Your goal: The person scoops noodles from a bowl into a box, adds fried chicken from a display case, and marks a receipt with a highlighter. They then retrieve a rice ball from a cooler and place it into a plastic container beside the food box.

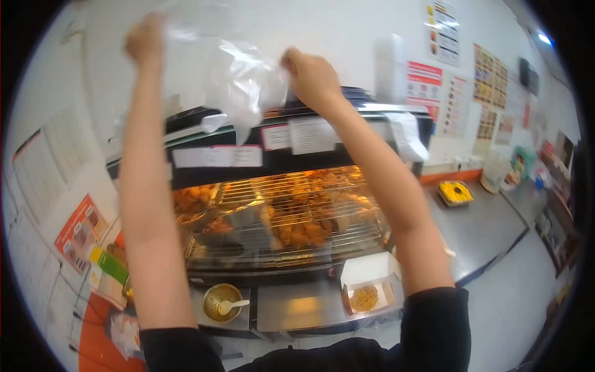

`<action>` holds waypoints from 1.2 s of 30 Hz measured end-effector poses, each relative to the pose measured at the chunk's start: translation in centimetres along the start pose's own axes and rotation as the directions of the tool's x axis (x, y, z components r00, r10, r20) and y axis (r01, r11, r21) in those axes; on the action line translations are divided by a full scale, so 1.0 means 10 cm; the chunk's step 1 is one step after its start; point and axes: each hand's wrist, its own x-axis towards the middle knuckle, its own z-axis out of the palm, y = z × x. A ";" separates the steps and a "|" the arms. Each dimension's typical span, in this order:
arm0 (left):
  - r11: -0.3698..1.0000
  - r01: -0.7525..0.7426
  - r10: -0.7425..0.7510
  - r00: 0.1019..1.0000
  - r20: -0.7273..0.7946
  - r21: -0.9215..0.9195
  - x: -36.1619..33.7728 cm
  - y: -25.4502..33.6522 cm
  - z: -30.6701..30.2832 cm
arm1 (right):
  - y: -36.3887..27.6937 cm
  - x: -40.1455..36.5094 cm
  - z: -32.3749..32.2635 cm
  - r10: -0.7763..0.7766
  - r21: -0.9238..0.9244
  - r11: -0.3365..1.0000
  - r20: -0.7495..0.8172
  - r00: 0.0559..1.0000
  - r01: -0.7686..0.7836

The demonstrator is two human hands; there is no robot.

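Both my arms are raised above a heated food display. My left hand (pixel 145 42), blurred by motion, is closed in a fist at the upper left, with clear film right beside it. My right hand (pixel 313 77) is closed in a pinch on the edge of a thin clear plastic bag (pixel 245 84). The bag hangs between the two hands, crinkled and shiny. Beneath it, the display case (pixel 248 127) has paper labels along its top, and fried chicken pieces (pixel 304 232) lie behind its wire racks.
An open takeaway box (pixel 370 288) with noodles stands on the metal counter below the case. Left of it sits a metal bowl (pixel 214 296) with a white spoon. A tray of yellow food (pixel 455 192) rests on the right counter. A green-labelled bottle (pixel 110 266) stands at left.
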 end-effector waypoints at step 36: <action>-0.179 0.981 -0.326 -0.129 0.937 0.073 -4.73 0.53 -2.48 | -0.59 -3.58 -0.77 0.291 0.217 0.078 0.929 0.230 -0.973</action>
